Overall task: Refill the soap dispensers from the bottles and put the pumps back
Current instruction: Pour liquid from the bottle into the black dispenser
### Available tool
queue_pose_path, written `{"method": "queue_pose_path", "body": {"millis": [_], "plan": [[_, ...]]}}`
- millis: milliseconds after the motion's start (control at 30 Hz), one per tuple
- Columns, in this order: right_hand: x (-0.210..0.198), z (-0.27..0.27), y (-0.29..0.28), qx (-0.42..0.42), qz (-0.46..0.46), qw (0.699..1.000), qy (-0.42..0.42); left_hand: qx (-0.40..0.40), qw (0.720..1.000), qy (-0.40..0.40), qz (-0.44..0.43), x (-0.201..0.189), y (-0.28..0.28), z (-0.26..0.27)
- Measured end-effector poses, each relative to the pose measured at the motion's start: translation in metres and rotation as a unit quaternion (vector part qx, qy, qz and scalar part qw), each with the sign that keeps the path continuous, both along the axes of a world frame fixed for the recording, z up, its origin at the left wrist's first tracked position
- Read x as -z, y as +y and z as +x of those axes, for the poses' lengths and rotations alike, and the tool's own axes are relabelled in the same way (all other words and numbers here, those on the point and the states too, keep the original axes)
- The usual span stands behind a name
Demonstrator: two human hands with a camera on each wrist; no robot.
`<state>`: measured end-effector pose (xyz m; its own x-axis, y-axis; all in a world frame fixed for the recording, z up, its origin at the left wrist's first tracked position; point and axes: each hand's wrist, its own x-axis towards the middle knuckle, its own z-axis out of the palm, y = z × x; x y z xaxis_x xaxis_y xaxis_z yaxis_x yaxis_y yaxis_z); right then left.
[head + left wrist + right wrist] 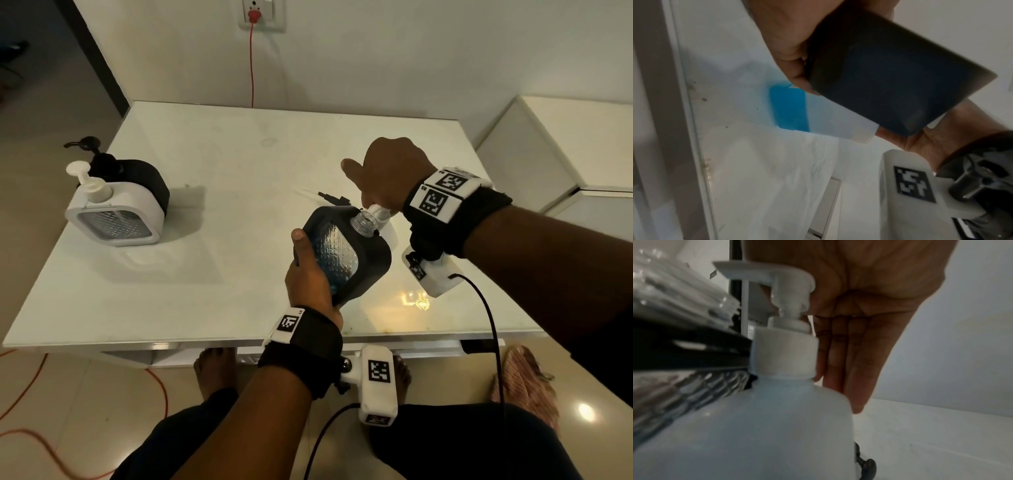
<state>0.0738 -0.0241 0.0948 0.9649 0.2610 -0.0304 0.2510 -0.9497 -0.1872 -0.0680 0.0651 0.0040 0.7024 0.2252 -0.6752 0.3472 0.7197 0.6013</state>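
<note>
Dispensers on view number three. My left hand grips one black dispenser, fingers and thumb curled round its body, holding it tilted just above the counter at centre frame; its clear threaded neck is open, pump off. Two more dispensers stand at left of frame, touching: one white in front, one black behind, each with its pump fitted.

Refill bottles: one, white, standing at lower centre of the right wrist view, its white pump head touching the dispenser's neck in the head view. My right hand rests on that pump head, palm on top, fingers straight and lying down beside the collar, not curled.

Loose pumps: one black, lying on the counter just above the held dispenser.

One red cable hangs from a wall socket at top centre.
</note>
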Motion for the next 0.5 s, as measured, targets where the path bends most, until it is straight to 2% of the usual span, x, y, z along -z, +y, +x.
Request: {"method": "queue_pose_path", "body": {"millis": [167,300,500], "plan": [[0.0012,-0.0016,0.0003,-0.008,-0.074,0.997,-0.002,-0.005,1.000,0.002,0.001,0.0007,0.0011,0.0015],[0.0037,-0.0059,0.0014,0.035,0.019,0.999,-0.030,-0.006,1.000,-0.001,0.002,0.0000,0.0003,0.0018],[-0.0046,-0.0052,0.0015,0.023,0.028,0.999,0.005,-0.005,1.000,-0.002,-0.003,0.0009,-0.0019,0.0003]]}}
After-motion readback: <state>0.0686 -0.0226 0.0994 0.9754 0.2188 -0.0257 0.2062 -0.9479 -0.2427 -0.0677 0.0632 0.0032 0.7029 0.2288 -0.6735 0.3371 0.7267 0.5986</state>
